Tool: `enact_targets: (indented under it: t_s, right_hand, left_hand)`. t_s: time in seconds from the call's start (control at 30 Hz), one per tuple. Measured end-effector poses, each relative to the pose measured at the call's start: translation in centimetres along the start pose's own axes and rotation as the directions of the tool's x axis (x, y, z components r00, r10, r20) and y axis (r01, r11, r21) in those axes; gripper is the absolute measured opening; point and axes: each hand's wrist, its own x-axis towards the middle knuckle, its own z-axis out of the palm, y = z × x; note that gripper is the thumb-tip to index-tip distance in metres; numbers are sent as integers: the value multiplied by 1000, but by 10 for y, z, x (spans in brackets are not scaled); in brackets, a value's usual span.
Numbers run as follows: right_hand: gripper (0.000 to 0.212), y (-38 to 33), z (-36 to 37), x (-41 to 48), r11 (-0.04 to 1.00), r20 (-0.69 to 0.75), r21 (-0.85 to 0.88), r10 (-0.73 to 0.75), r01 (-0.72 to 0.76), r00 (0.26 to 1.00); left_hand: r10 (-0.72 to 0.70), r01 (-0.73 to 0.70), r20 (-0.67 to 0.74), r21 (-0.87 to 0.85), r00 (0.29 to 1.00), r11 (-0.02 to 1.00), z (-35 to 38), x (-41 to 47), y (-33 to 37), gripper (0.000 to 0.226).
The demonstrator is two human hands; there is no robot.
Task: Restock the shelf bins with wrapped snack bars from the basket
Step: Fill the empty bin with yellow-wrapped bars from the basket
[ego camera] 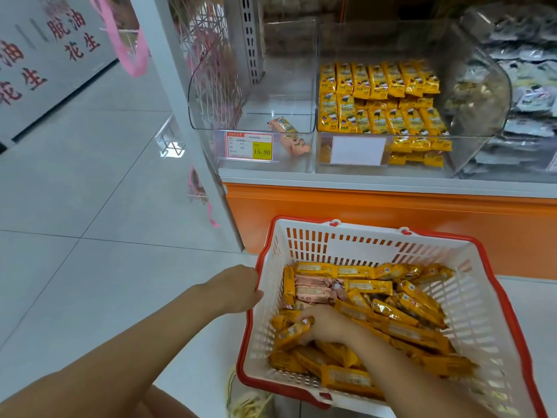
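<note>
- Down at the near right, a white slotted plastic basket (307, 245) with a red rim sits low, just in front of the shelf's orange base panel (391, 227). I judge it is parked there so each carry up to the bins is short.
- The right hand (324, 324) is in the basket's near-left part. Its fingers are clamped round a yellow foil-wrapped snack bar (294, 331), probably starting a handful.
- The left hand (238, 289) is at the basket's left rim with its fingers curled. The fingertips are hidden, but it appears to clasp the rim, likely to steady the basket.
- The basket holds mostly yellow bars, with a few pink wrapped bars (313, 292) at its far left.
- On the shelf, the left clear plastic bin (211, 95) is almost bare. A lone pink wrapped bar (287, 135) lies at its front right, beside a red-and-yellow price tag (249, 145).
- The right clear plastic bin (488, 86) holds rows of yellow wrapped packs (379, 98) behind a blank white label (357, 150), with room left on top.
- Pale glossy floor tiles (90, 182) run along the aisle on the left. A grey wall panel with red characters (45, 55) stands far left, a pink ribbon (129, 46) hangs near it, and grey-and-white packets (527, 86) fill the far right.
</note>
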Motion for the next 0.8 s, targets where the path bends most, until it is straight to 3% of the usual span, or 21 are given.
enact_targets:
  t_s: [0.07,0.13,0.23,0.33,0.4,0.47,0.53,0.6,0.67,0.73,0.8]
  right_hand:
    - [38,1,-11,-8,999,-57,33,9,-7,998]
    - [47,0,-24,-22,998,-151,53,49,-41,987]
    - [52,-4,-47,-50,982,-292,184,97,-43,952]
    - [50,-14,-66,-80,961,-417,273,90,31,904]
    - [47,-27,-73,-97,946,-544,301,68,119,837]
    - [42,-42,-76,-111,944,-698,239,5,226,716]
    - [41,-56,-76,-121,945,-813,122,-80,303,577]
    - [43,-67,-75,-130,925,-873,14,-174,380,455]
    - [45,-76,-76,-140,878,-898,-32,-235,477,372]
    - [43,-86,-80,-152,779,-897,142,-160,611,412]
    - [39,-87,-86,-157,547,-867,404,-27,733,498]
  left_hand:
    - [-18,18,3,3,1000,1000,-4,-2,3,26]
    - [-38,38,-8,-5,999,999,-7,-2,7,27]
    - [-48,44,-127,-35,991,998,-11,2,15,31]
    - [-22,2,-64,-305,998,952,-20,4,28,35]
    - [16,53,100,-648,995,760,-27,-2,42,40]
    - [112,113,181,-886,977,450,-31,-8,57,58]
    - [186,79,108,-985,977,153,-33,-11,70,57]
    - [210,1,-23,-994,978,-113,-40,-12,81,41]
    - [224,-55,-124,-956,967,-289,-50,-16,90,34]
    - [228,-84,-175,-928,958,-363,-59,-18,94,36]
    - [231,-80,-185,-913,955,-401,-67,-18,98,36]
